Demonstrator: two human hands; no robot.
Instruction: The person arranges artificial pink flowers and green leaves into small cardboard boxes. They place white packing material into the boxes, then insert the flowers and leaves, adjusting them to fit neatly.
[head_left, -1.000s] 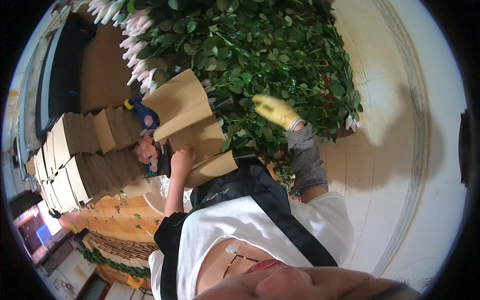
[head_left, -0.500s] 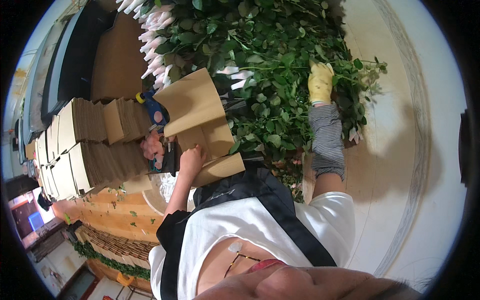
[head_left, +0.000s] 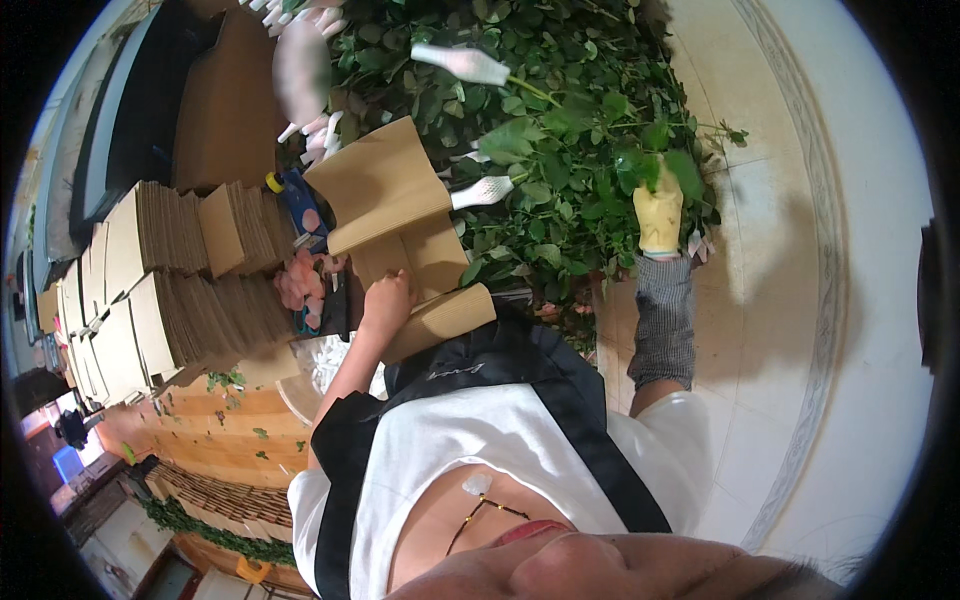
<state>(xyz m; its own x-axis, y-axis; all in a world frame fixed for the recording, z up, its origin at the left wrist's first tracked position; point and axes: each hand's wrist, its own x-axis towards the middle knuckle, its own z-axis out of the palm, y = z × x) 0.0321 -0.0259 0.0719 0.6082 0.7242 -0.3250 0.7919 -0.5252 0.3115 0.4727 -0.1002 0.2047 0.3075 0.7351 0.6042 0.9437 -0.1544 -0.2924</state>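
Note:
My right hand [head_left: 658, 212], in a yellow glove and a grey striped sleeve, closes around leafy rose stems at the right of a large green heap. A rose bud in a white sleeve [head_left: 465, 65], blurred by motion, sticks out leftward on a stem running toward that hand. Lower down, a second sleeved bud [head_left: 483, 192] lies by the edge of a brown corrugated cardboard sheet [head_left: 385, 190]. My bare left hand [head_left: 388, 300] rests on the cardboard with fingers curled against it; its fingertips are partly hidden. A rolled cardboard edge [head_left: 445, 320] lies against my black apron.
Stacks of folded cardboard [head_left: 205, 300] stand at the left, beside a blue tool [head_left: 298, 205] and pink petals [head_left: 302, 280]. White sleeves fill a round container [head_left: 335, 362] by my left forearm. The rose heap [head_left: 560, 220] spreads across the table; a white wall runs along the right.
My right hand has come slightly nearer to me, lifting leafy stems. Sleeved buds now stand out from the heap, one higher up, one by the cardboard. My left hand has stayed on the cardboard.

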